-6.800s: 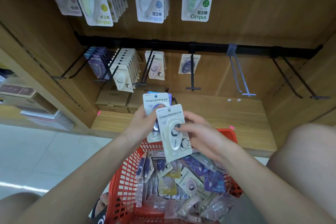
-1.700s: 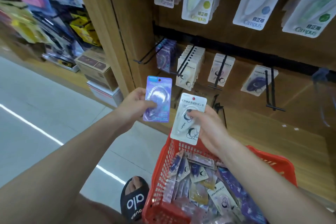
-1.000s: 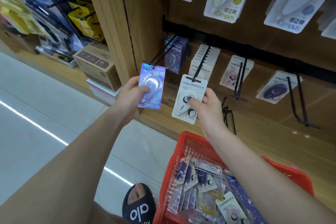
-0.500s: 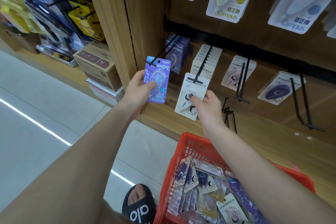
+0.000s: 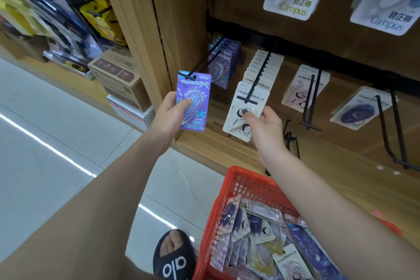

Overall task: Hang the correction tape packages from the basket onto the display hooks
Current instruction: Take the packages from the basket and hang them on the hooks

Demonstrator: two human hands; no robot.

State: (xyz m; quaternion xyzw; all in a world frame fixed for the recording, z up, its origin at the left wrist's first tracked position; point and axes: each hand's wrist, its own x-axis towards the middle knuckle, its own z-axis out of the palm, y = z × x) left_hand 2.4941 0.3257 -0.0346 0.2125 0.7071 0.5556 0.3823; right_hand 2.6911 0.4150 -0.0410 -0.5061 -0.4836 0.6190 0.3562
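**Two packages held up to the display hooks**

Head view: the left hand (image 5: 167, 118) pinches a purple package (image 5: 193, 102), its top edge at the tip of the leftmost hook (image 5: 205, 61). The right hand (image 5: 267, 125) grips a white package (image 5: 246, 111) at the end of the next hook (image 5: 258, 77), in front of a row of matching white cards. Below, a red basket (image 5: 241, 186) holds more packages.

Glossy plastic-fronted card packages (image 5: 193, 102) hang on matt black metal hooks (image 5: 254, 79) against smooth wood shelving (image 5: 181, 18), above a red plastic lattice basket (image 5: 247, 186) and polished floor tiles (image 5: 56, 120).
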